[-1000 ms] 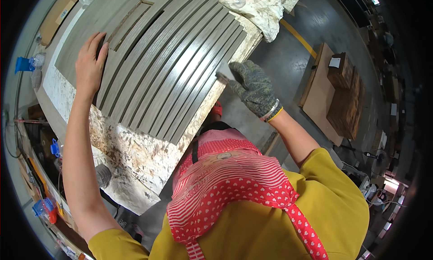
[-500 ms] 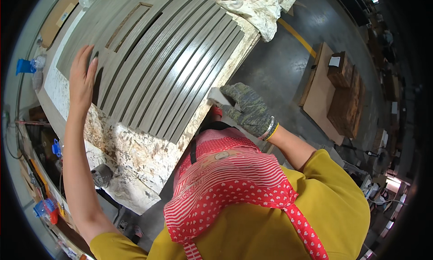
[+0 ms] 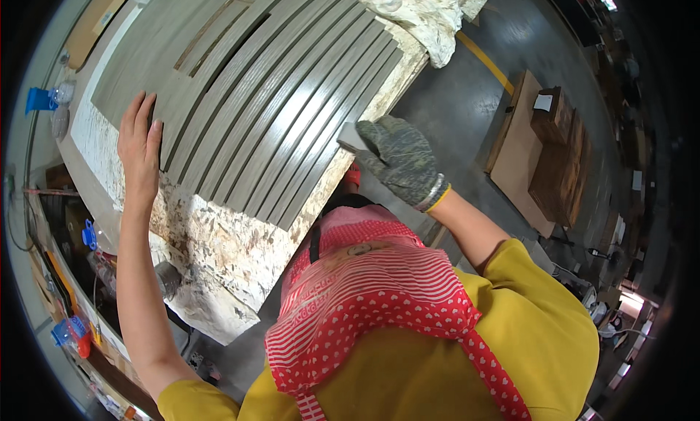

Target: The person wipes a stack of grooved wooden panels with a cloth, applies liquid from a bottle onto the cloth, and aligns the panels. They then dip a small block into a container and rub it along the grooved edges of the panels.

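Grey wood-grained slats (image 3: 281, 107) lie side by side on a paint-stained work table (image 3: 240, 253), beside a wider grey panel (image 3: 164, 49) with a narrow rectangular frame on it. My bare left hand (image 3: 138, 151) rests with stretched fingers at the near left end of the panel and grips nothing. In a dark grey-green knit glove, my right hand (image 3: 397, 158) is closed round a small pale grey block (image 3: 353, 137), which looks like a sanding block. The block is by the table's right edge, close to the outermost slat; whether it touches the wood I cannot tell.
Crumpled stained sheeting (image 3: 415, 12) covers the table's far end. Right of the table, brown wooden boxes (image 3: 558, 155) stand on a flat board on the floor, near a yellow floor line (image 3: 485, 62). Blue-topped bottles (image 3: 55, 100) and cardboard (image 3: 98, 23) sit at the left.
My right hand has moved slightly up and away from me with the block. My left hand has shifted a little right and nearer. The view has shifted slightly.
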`<state>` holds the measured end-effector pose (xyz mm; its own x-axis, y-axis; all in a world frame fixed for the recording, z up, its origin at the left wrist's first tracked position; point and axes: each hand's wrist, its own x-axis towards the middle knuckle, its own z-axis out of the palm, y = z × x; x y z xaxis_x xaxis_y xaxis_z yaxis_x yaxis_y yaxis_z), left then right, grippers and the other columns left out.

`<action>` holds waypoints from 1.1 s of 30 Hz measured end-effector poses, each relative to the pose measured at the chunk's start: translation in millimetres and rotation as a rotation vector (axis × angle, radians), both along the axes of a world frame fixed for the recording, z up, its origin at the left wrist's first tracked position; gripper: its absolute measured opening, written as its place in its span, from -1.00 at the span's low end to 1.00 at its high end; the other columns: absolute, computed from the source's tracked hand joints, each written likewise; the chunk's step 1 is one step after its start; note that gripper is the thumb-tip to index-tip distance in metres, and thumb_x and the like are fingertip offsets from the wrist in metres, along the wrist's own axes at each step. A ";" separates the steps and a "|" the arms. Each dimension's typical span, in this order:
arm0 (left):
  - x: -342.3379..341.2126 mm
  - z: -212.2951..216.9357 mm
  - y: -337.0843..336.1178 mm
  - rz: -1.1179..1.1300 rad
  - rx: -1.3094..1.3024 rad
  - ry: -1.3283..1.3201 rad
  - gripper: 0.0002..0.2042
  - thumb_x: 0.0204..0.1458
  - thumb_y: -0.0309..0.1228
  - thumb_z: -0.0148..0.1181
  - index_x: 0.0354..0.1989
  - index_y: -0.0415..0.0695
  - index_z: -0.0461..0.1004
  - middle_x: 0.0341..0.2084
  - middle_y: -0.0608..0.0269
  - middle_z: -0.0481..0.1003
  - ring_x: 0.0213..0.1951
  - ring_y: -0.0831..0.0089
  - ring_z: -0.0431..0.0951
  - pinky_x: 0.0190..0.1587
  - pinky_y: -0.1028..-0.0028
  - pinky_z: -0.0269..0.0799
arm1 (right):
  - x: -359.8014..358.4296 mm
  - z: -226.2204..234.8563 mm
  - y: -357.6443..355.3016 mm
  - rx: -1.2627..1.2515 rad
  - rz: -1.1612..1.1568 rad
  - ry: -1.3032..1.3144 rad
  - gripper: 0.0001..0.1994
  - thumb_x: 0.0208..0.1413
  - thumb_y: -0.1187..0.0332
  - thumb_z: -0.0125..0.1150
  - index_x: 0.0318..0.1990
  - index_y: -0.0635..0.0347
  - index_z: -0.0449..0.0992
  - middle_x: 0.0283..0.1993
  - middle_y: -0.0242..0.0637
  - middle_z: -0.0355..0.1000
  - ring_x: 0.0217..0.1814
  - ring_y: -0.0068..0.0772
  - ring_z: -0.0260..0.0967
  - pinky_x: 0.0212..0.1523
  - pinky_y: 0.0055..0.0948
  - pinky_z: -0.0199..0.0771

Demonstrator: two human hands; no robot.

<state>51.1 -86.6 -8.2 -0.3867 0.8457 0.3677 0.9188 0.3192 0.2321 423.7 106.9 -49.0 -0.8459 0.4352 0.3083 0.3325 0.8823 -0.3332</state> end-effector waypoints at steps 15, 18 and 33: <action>1.6 -4.9 2.0 0.005 0.060 -0.004 -0.61 0.22 -0.20 -0.14 0.15 -0.08 0.35 0.19 0.12 0.27 0.22 0.15 0.23 0.25 0.25 0.06 | -16.9 -4.5 -21.9 0.035 0.169 0.115 -0.57 0.02 0.18 0.17 0.01 0.22 0.43 -0.14 -0.02 0.39 -0.09 -0.02 0.36 -0.05 -0.12 0.35; -2.4 -8.0 2.4 0.002 0.069 -0.009 -0.61 0.22 -0.20 -0.15 0.15 -0.07 0.35 0.19 0.12 0.27 0.22 0.14 0.23 0.25 0.25 0.06 | -25.0 24.0 -40.7 -0.361 0.198 -0.298 -0.58 0.03 0.16 0.15 0.00 0.21 0.43 -0.20 -0.06 0.38 -0.14 -0.05 0.36 -0.09 -0.14 0.36; -0.3 -9.4 4.4 -0.030 0.183 0.039 -0.64 0.18 -0.25 -0.10 0.10 -0.05 0.40 0.11 0.11 0.35 0.13 0.12 0.32 0.18 0.26 0.16 | -29.4 16.8 -70.0 -0.195 0.267 -0.060 -0.58 0.03 0.15 0.14 -0.04 0.27 0.42 -0.28 -0.06 0.34 -0.24 -0.04 0.33 -0.21 -0.16 0.35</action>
<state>50.8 -82.2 -17.5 -0.3447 0.7742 0.5309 0.9368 0.2473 0.2476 394.3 36.9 -32.2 -0.9521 0.2419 0.1873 0.1226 0.8626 -0.4908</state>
